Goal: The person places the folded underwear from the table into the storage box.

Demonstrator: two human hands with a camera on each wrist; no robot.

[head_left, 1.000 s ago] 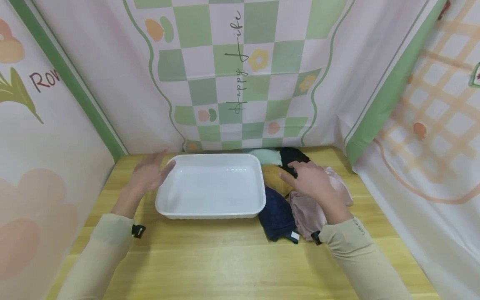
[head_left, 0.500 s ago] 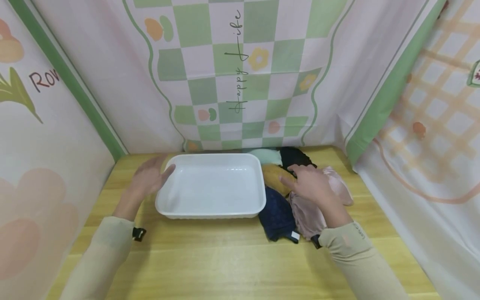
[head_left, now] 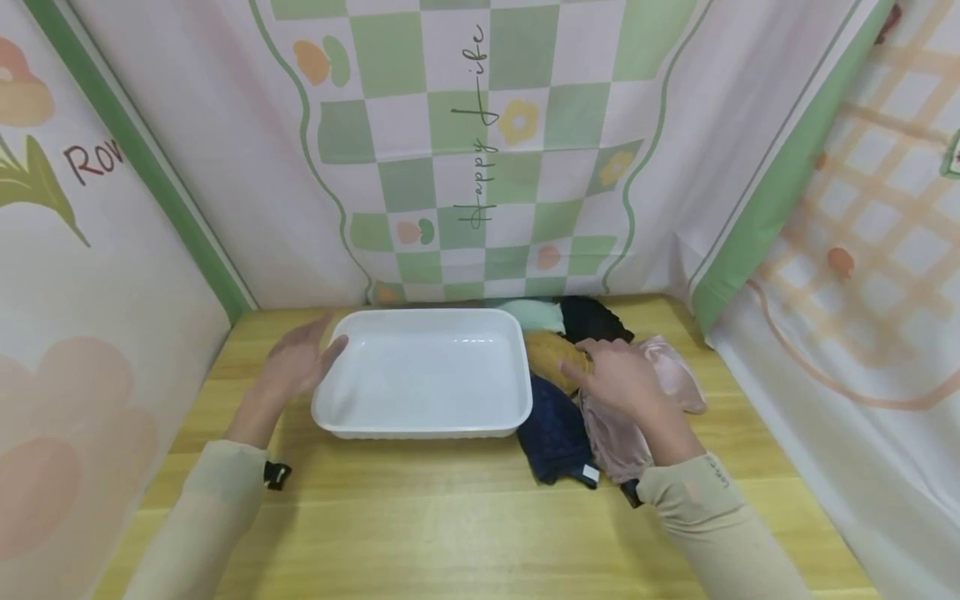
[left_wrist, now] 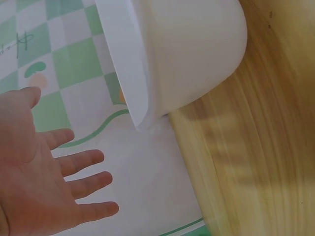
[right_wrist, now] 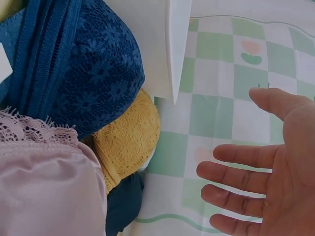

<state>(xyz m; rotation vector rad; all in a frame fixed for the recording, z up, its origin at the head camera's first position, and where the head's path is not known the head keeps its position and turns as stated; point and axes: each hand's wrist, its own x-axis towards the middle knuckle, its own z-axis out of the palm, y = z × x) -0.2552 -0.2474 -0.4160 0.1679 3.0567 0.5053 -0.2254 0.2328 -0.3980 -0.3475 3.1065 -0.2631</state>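
A white rectangular tray (head_left: 420,432) stands on the wooden table. To its left hovers my left hand (head_left: 300,358), fingers spread and holding nothing; the left wrist view shows a gap between that hand (left_wrist: 44,172) and the tray's outer wall (left_wrist: 197,54). My right hand (head_left: 622,379) hangs over a group of bras, its fingers (right_wrist: 236,172) straight and apart from the cloth. Nearest it are a mustard lace bra (head_left: 549,354), a pink satin bra (head_left: 611,433) with lace trim and a navy lace bra (head_left: 553,437). The right hand partly hides the pink bra.
Behind these lie a black bra (head_left: 592,319) and a mint-coloured one (head_left: 534,315), against the back curtain (head_left: 420,167). Printed curtains also hang at both sides. Bare wooden table (head_left: 450,525) stretches in front of the tray.
Both hands have lowered very slightly in the head view. The tray and the bras lie as before.
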